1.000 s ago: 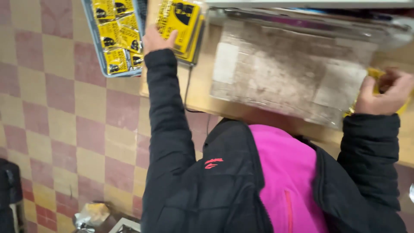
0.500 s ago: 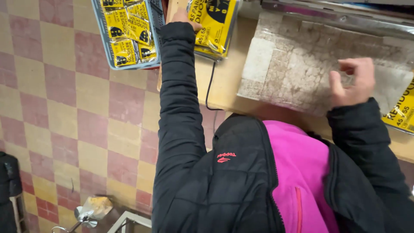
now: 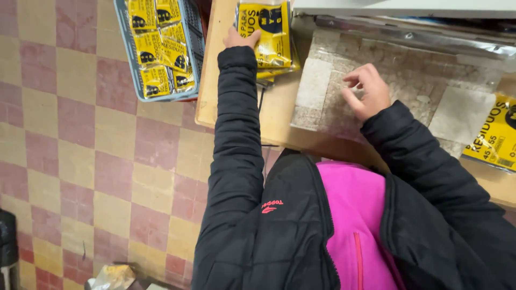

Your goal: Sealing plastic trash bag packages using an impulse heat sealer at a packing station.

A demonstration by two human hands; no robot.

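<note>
A person's left hand [image 3: 240,38] presses flat, fingers together, on a stack of yellow packets [image 3: 269,37] at the wooden counter [image 3: 279,115] edge; the right hand [image 3: 366,91], fingers curled and empty, rests on a worn mat [image 3: 408,80]. Nudged, the stack could slide off. Below: 1 grey crate [image 3: 193,64], checkered tile floor [image 3: 80,161].

Yellow packet stack [image 3: 271,37] — flat on wooden table [image 3: 274,115].

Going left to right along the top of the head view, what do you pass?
Grey crate of yellow packets → left hand on a stack of yellow packets → right hand on the worn tiled pad → a lone yellow packet.
</note>
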